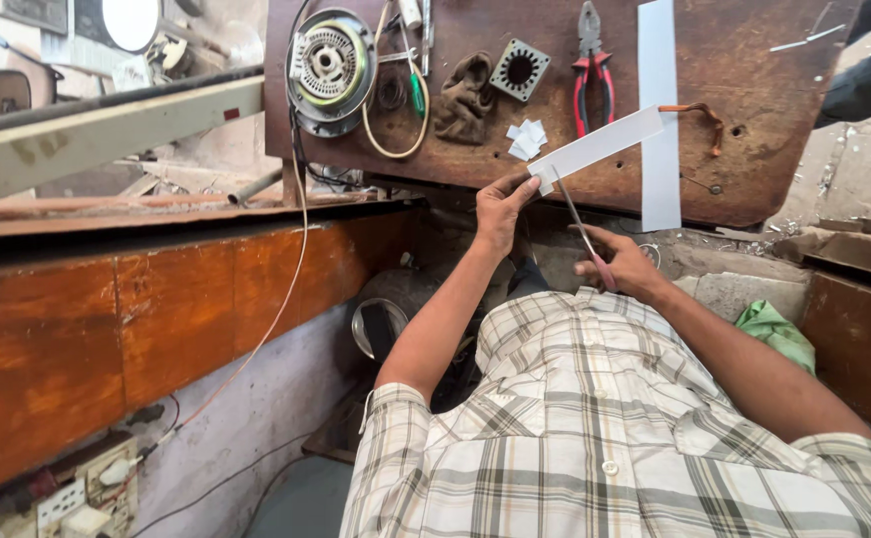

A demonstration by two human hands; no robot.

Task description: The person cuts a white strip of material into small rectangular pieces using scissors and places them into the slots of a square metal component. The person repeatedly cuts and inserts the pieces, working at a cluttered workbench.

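Observation:
My left hand (500,207) pinches the near end of a long white paper strip (600,145) held over the brown wooden board (734,179). My right hand (625,264) grips the handles of scissors (577,219), whose blades reach up to the strip close to my left fingers. A few small white paper cuttings (527,138) lie on the board just above my left hand. A second, longer white strip (659,115) lies upright on the board behind the held one.
On the board lie red-handled pliers (591,62), a round motor stator with copper winding (330,66), a square finned metal part (519,69), a brown rag (463,98) and a green-handled screwdriver (417,92). A wooden bench (156,309) runs along the left; a green cloth (776,331) lies at right.

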